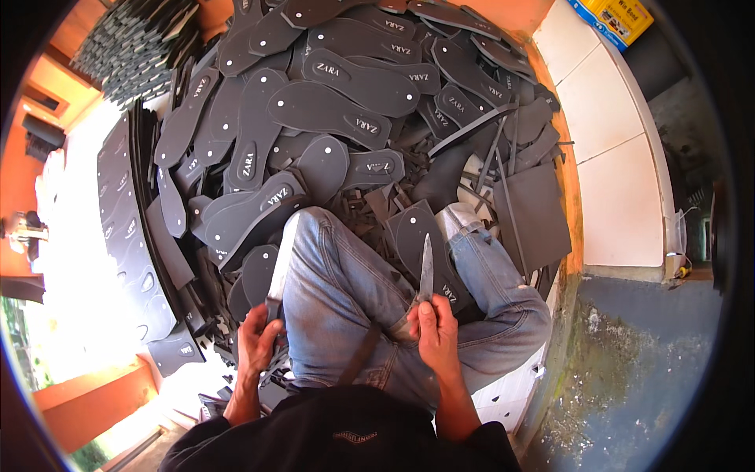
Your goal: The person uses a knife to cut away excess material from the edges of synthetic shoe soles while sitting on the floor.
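My right hand (435, 326) is closed round the lower end of a knife (427, 263), its pointed grey blade standing up away from me. My left hand (257, 340), beside my left thigh, grips the dark end of a long flat tool (281, 263). Its upper part is pale and glaring against my jeans, so its exact kind is unclear. Beyond the knife, between my legs, lies a dark grey sandal sole (414, 236) with a white dot. The two tools are apart.
A large heap of dark soles (330, 114) spreads in front of me, with foam scraps (366, 208) among them. Patterned sheets (130, 236) stand at the left, and stacked pieces (134, 51) at the far left. A white tiled ledge (617, 157) bounds the right side.
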